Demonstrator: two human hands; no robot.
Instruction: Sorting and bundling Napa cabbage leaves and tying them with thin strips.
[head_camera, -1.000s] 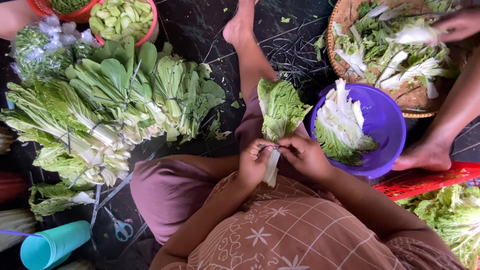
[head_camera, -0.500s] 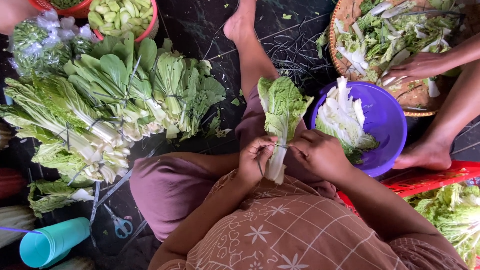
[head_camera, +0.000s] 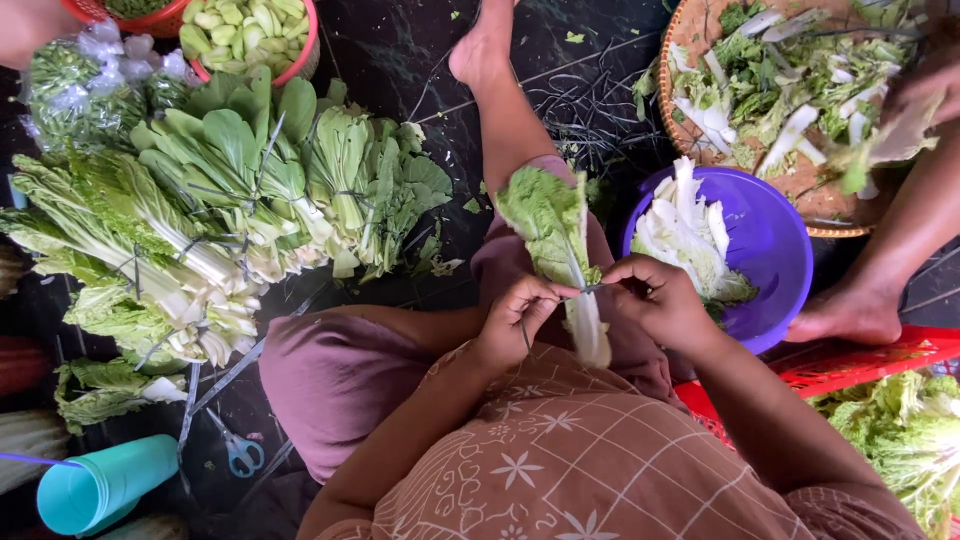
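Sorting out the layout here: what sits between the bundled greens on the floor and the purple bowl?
In the head view, the person's outstretched leg and the cabbage leaf held in both hands.

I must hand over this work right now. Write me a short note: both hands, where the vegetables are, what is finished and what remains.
Left hand and right hand: both pinch a thin tie around one leafy cabbage bunch, held over the lap.
Purple bowl, to the right: holds loose cut cabbage.
Done: tied bunches of greens lie piled on the floor, left.
Left: this bunch's tie looks unfinished; more cabbage in the red crate, lower right.
Scissors lie on the floor, lower left.
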